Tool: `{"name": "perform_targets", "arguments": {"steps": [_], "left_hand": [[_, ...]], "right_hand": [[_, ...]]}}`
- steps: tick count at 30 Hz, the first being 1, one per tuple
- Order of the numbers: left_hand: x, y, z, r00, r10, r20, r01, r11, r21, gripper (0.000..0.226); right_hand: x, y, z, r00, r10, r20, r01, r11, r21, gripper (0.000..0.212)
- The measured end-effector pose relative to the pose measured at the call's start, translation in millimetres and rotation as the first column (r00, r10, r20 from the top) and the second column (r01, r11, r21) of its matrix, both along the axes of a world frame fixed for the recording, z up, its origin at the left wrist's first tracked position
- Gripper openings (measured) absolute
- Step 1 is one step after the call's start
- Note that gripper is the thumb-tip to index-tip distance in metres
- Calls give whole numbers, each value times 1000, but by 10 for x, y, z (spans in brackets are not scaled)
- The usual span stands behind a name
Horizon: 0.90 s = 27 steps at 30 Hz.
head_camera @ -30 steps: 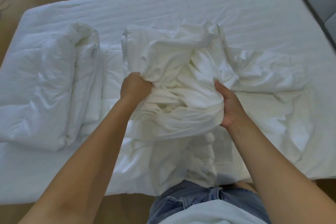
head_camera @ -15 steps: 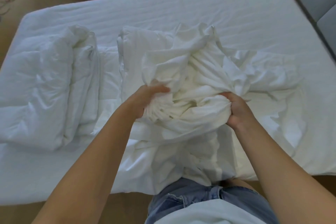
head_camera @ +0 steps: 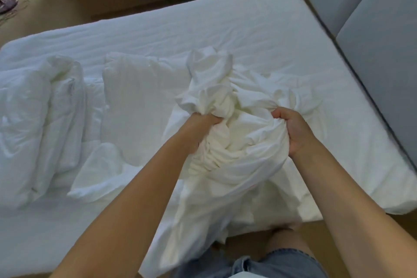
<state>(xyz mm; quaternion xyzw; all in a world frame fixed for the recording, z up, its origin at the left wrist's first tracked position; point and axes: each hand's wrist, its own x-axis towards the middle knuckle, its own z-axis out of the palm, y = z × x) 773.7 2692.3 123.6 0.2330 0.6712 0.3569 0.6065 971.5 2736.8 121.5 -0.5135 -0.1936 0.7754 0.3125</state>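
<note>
White cover point(head_camera: 239, 149) bunched between both hands at the near edge of the mattress point(head_camera: 225, 29).
The fabric is clenched on either side by the left hand point(head_camera: 199, 123) and the right hand point(head_camera: 292, 133), and its length is hung toward the body. Its contents cannot be told. A pillow point(head_camera: 140, 101) is seen nearer the left hand.
</note>
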Motion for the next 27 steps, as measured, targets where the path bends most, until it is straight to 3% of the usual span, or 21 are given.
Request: {"name": "perform_targets", "arguments": {"steps": [3, 7, 11, 13, 18, 20, 21, 22, 23, 24, 25, 27], "left_hand": [[774, 294, -86, 981, 115, 153, -111, 993, -33, 34], [1989, 808, -106, 926, 192, 325, -190, 981, -41, 42], [3171, 1296, 24, 832, 139, 537, -144, 989, -32, 41], [3600, 1465, 42, 838, 96, 538, -97, 995, -26, 46], [4028, 1641, -223, 964, 37, 263, -18, 997, -73, 63], [3906, 1618, -390, 999, -34, -37, 28, 988, -152, 70], [3813, 1605, -452, 949, -163, -269, 103, 969, -225, 78], [3722, 1592, -461, 842, -245, -481, 130, 957, -260, 85], [3646, 1591, -399, 753, -230, -616, 130, 970, -204, 87], [3585, 1621, -315, 734, -173, -656, 152, 984, -90, 86], [3529, 1669, -216, 797, -123, -591, 167, 986, 21, 80], [3451, 1750, 36, 945, -141, -295, 171, 982, 79, 74]], "right_hand": [[707, 292, 69, 995, -58, 77, 56, 998, 30, 21], [1843, 747, 287, 981, -163, 105, 150, 981, 121, 24], [2902, 1221, 649, 963, -248, 105, 219, 949, 226, 33], [3241, 1365, 763, 952, -232, 198, 185, 955, 231, 40], [3545, 1460, 582, 885, -176, 432, 93, 974, 208, 38], [3472, 1438, 452, 866, -129, 483, 24, 976, 219, 27], [3412, 1425, 401, 849, -102, 518, -27, 972, 234, 20], [3333, 1407, 361, 835, -68, 545, -88, 963, 254, 17], [3230, 1386, 322, 832, -26, 554, -153, 949, 275, 19], [3096, 1350, 292, 832, 23, 554, -219, 931, 290, 23], [2945, 1297, 266, 826, 77, 559, -291, 906, 306, 24], [2624, 1182, 200, 763, 174, 622, -459, 824, 332, 16]]}}
